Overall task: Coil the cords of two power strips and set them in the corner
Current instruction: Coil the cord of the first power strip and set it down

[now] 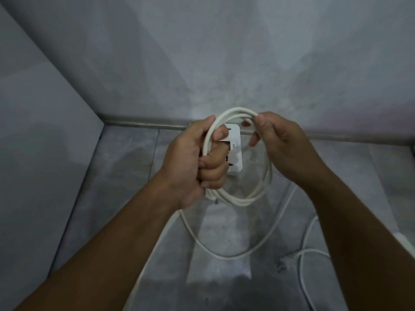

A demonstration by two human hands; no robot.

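My left hand [197, 162] is closed around a bundle of white cord loops [253, 196] and also holds a white power strip [234, 149], whose sockets show past my fingers. My right hand [283, 142] pinches the top of the newest loop between thumb and fingers. A loose length of the same cord [224, 254] hangs down in a slack curve below my hands. A second white cord [307, 259] lies on the floor at the lower right, with its dark plug [289, 258] beside it. A white corner of another power strip [407, 242] peeks in at the right edge.
The grey tiled floor [125, 176] meets grey walls; the room corner [102, 122] is at the left behind my hands. A baseboard [359, 138] runs along the back wall.
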